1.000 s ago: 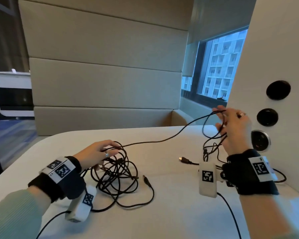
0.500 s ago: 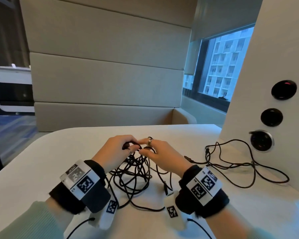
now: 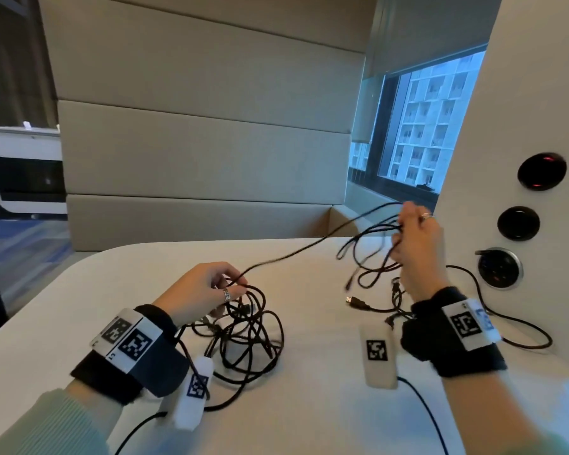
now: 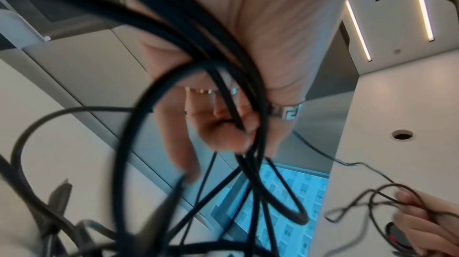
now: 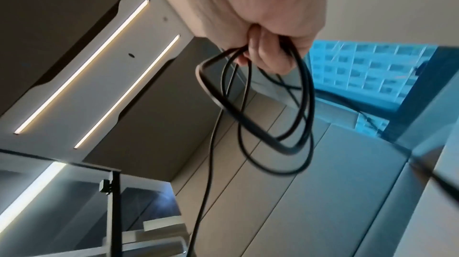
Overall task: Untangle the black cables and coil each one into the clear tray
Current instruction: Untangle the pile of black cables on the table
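Note:
A tangle of black cables [image 3: 243, 330] lies on the white table [image 3: 309, 405] at centre left. My left hand [image 3: 207, 290] rests on top of the tangle and pinches strands of it [image 4: 231, 115]. My right hand [image 3: 414, 244] is raised at the right, gripping several loops of one black cable [image 3: 372, 244] [image 5: 261, 108]. A strand [image 3: 293, 254] runs taut from those loops down to the tangle. Loose cable ends with plugs [image 3: 355, 302] lie below the right hand. No clear tray is in view.
A white panel [image 3: 523, 126] with round sockets [image 3: 500, 267] stands at the right, with another black cable [image 3: 523, 323] lying at its foot. A padded bench back [image 3: 194, 159] lies beyond the table. A window [image 3: 424, 126] is at the far right.
Half a second ago both hands met over the tangle. Now my right hand has swung up and right, pulling a length of cable out, while the left hand stays on the pile.

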{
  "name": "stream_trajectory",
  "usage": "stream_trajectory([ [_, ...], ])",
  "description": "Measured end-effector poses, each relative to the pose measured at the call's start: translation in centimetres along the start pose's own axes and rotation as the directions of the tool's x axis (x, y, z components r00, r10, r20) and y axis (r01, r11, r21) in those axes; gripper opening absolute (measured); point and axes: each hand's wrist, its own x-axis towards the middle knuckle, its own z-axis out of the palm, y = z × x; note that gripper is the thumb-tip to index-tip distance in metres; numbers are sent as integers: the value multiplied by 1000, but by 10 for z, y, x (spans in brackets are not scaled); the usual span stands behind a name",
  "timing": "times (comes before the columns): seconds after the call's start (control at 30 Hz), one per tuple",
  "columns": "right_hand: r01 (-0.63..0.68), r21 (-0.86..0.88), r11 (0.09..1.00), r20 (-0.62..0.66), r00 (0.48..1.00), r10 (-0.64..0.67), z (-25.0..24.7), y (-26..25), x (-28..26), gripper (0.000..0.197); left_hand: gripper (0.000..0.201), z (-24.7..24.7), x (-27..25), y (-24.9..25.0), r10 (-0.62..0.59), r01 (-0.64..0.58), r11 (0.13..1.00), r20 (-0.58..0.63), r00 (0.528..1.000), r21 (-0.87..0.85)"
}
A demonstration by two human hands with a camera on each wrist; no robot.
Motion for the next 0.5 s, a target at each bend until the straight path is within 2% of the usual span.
stream_trajectory([
  [0.07,-37,124,992,-148,987,56,-18,0,12,31,6,-1,1,-2,-47,47,999,21,999,4],
  [0.17,-5,240,971,-329,940,86,-41,0,23,32,9,-3,2,-7,-112,112,994,37,993,4],
  [0.2,15,209,978,-367,928,64,-48,2,26,33,8,-3,2,-9,-127,127,992,32,991,0],
  [0.27,23,28,999,-391,920,-10,-61,12,35,31,8,-3,2,-9,-129,129,992,20,991,6],
  [0.33,-33,-241,970,-320,946,-47,-69,29,45,28,9,-2,3,-9,-104,104,994,13,995,17],
  [0.4,-106,-530,842,-189,982,5,-76,47,53,25,11,1,3,-7,-79,78,996,17,997,41],
  [0.47,-169,-757,631,-100,985,143,-82,58,54,25,14,4,3,-6,-60,59,997,18,998,56],
  [0.5,-184,-846,500,-79,971,224,-85,59,52,33,15,4,3,-6,-55,54,998,19,998,45],
])
